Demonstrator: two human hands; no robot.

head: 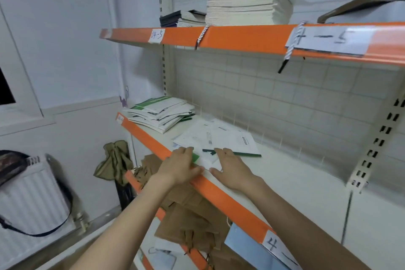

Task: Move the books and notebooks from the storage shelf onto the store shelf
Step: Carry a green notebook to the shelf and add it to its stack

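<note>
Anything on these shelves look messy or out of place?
Yes. The green-and-white booklet stack at the middle shelf's left end is fanned out unevenly, unlike the squared cream stack above.

Body in view: two forearms and two hands only, entering from the bottom edge of the head view. Left hand (179, 165) and right hand (232, 169) are both bare: no gloves, rings or bandages to be seen. Both forearms are bare along their whole visible length, from wrist to frame edge; no sleeve, cuff, watch or strap shows on either. Wrists are uncovered. Fingers are slim with short nails, as far as the soft focus allows. Fine detail such as marks on the knuckles cannot be made out. No upper arm, shoulder, torso or clothing enters the view.
</note>
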